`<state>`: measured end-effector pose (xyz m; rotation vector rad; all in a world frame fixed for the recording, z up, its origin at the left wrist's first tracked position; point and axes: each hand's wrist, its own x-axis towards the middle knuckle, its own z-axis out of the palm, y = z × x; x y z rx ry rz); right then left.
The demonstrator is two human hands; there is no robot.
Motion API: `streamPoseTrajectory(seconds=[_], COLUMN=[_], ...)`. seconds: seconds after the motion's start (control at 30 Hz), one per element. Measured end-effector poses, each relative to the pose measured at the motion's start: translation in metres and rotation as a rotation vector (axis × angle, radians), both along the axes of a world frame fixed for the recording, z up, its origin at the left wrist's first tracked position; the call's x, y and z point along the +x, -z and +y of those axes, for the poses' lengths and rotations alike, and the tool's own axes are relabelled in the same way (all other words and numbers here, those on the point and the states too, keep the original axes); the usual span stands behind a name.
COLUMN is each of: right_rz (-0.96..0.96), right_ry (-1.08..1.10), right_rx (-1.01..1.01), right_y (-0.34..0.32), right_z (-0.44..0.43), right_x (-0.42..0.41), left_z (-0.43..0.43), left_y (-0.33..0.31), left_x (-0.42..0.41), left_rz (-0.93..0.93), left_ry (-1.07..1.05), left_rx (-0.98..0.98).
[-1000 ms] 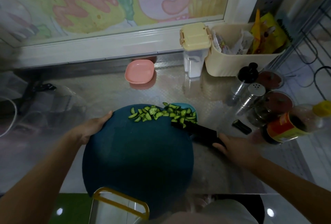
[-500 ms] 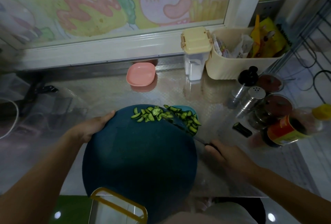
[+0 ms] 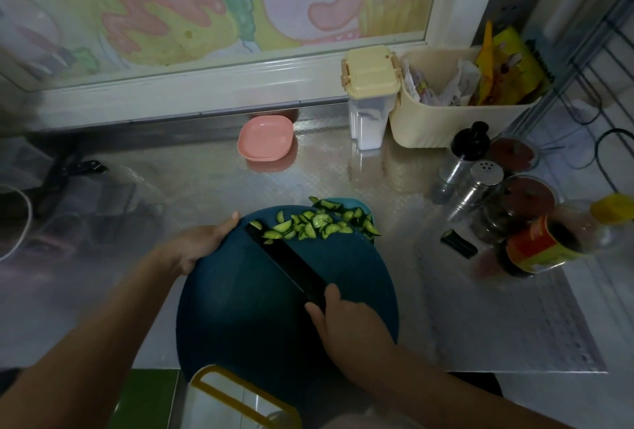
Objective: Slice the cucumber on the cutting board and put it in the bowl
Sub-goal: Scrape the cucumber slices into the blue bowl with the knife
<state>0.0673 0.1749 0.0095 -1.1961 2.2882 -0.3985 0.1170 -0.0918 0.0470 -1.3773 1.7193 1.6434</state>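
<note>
Your left hand (image 3: 200,245) clasping cutting board (image 3: 254,312) rim, your right hand (image 3: 351,325) fingers curled round knife (image 3: 291,261), blade against cucumber slices (image 3: 319,224).

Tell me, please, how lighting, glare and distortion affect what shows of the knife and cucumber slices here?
Head view: dim overall, so the black knife nearly merges with the dark teal cutting board; the cucumber slices read clearly as bright green; the steel counter carries soft reflections; wide-angle bending curves the window frame; the left edge is smeared.
</note>
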Motion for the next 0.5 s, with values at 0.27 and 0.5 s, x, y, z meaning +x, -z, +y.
streamPoseTrajectory(seconds=[0.27,0.5], right_rz=[-0.098,-0.066], right_ry=[0.012,0.07], right_rx=[0.03,0.043], right_y=[0.009,0.008], right_z=[0.01,0.015], right_x=[0.018,0.03], left_z=[0.005,0.009], left_y=[0.004,0.012], left_x=[0.016,0.028], left_rz=[-0.042,-0.051], left_ry=[0.018,0.006], left_rx=[-0.008,0.038])
